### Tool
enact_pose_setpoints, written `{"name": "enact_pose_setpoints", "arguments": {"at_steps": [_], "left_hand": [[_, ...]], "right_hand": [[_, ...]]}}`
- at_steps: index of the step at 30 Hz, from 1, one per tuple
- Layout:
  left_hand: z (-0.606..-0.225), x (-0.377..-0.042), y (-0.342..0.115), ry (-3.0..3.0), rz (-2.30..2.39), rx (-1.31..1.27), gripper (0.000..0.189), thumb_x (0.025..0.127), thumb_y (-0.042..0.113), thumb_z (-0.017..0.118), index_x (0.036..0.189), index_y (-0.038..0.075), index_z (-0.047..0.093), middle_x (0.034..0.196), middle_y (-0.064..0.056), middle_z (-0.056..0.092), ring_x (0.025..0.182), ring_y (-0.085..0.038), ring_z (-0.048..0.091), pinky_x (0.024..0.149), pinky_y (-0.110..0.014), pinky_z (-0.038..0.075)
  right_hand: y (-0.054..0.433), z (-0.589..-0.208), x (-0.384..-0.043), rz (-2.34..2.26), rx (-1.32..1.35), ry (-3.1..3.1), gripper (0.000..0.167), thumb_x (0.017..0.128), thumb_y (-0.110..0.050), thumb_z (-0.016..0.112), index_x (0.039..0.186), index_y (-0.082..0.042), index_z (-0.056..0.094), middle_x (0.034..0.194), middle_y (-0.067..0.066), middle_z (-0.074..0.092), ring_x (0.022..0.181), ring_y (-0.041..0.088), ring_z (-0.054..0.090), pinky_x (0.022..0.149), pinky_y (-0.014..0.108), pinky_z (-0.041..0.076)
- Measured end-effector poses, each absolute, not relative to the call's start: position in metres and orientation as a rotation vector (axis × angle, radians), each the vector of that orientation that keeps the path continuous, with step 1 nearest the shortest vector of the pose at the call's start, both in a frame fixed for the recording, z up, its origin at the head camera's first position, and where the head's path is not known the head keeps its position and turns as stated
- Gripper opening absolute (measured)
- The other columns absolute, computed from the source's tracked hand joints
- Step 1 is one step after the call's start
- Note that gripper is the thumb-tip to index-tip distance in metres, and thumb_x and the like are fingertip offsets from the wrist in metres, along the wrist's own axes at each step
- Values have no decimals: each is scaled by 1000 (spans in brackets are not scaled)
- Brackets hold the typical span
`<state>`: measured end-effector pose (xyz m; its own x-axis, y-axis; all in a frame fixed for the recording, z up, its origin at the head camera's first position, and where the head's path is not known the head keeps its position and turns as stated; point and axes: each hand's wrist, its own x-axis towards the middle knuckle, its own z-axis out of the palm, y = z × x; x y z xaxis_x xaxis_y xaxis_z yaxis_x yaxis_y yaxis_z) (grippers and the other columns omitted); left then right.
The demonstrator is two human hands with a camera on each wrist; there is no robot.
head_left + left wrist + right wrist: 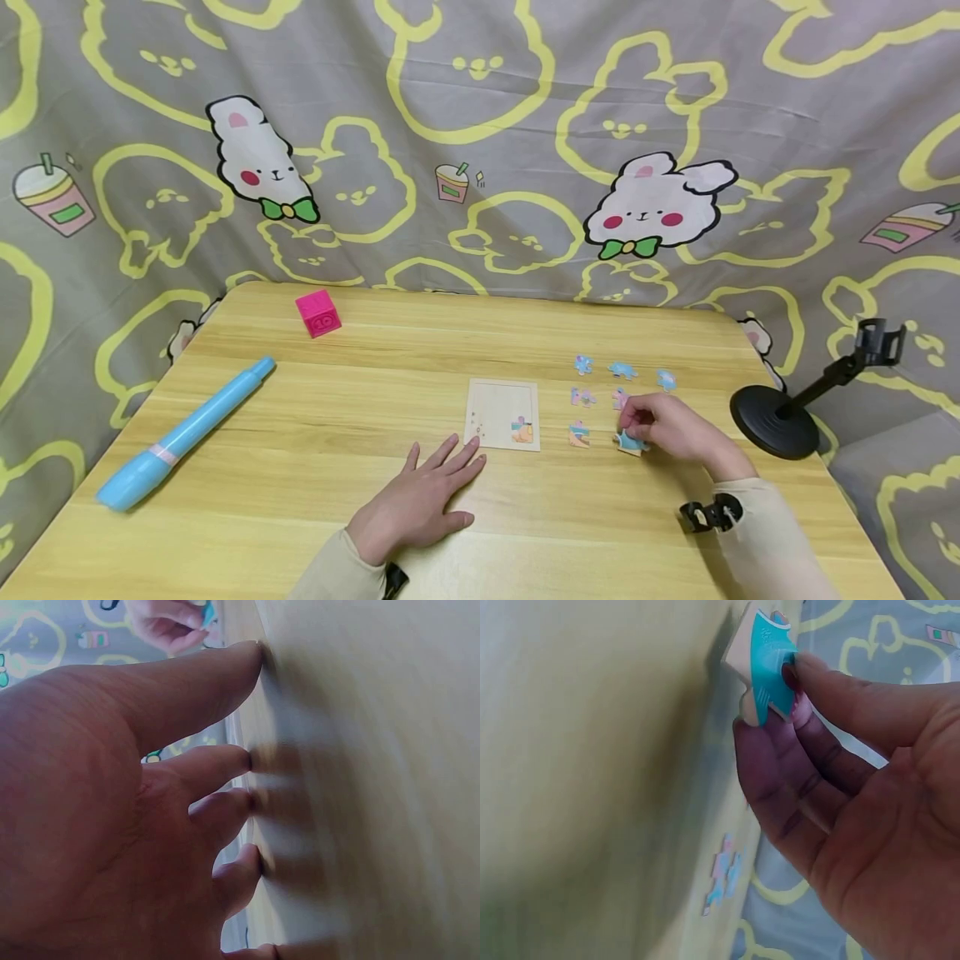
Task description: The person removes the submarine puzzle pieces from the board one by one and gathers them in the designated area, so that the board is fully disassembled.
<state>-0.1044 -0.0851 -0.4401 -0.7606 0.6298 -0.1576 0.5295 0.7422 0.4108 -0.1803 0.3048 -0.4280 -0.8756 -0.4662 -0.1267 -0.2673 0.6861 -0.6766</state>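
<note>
My right hand [678, 429] pinches a teal and tan jigsaw piece [769, 671] between thumb and fingers, tilted up from the table in the right wrist view. Fingers spread, my left hand [420, 504] rests on the tabletop, its fingertips by the lower left corner of a pale wooden puzzle tray [501, 386]. One orange and pink jigsaw piece [522, 430] sits in the tray's lower right corner. Several loose pieces lie in rows right of the tray, among them a blue piece [622, 371], a pink one [582, 397] and an orange-teal one [578, 433].
A pink cube [318, 314] stands at the back left of the wooden table [247, 500]. Along the left side lies a long blue tube-like object [198, 429]. A black stand [776, 421] is at the right edge, and a patterned curtain [517, 250] hangs behind.
</note>
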Motion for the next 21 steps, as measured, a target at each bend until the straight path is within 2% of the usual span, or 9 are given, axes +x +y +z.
{"name": "enact_pose_setpoints", "arguments": {"at_steps": [12, 17, 21], "left_hand": [[-441, -105, -85, 2654, 505, 903, 70, 91, 37, 68, 152, 15, 41, 160, 1, 25, 146, -28, 18, 109, -66, 14], [-441, -105, -86, 2656, 501, 907, 69, 92, 37, 67, 152, 16, 40, 160, 0, 25, 147, -28, 17, 109, -66, 14], [-441, -105, -86, 2656, 503, 907, 69, 92, 37, 67, 152, 15, 41, 160, 0, 25, 147, -28, 18, 109, -67, 14]], "right_hand": [[303, -434, -183, -856, -549, 2705, 18, 90, 7, 59, 86, -10, 64, 79, -3, 58, 73, 14, 51, 64, 28, 44], [301, -431, -182, -778, -517, 2782, 13, 91, 1, 65, 86, -11, 65, 80, -3, 58, 73, 14, 51, 65, 31, 44], [289, -425, -180, -819, -528, 2835, 5, 92, -2, 66, 94, -7, 67, 85, -2, 60, 77, 14, 53, 68, 34, 47]]}}
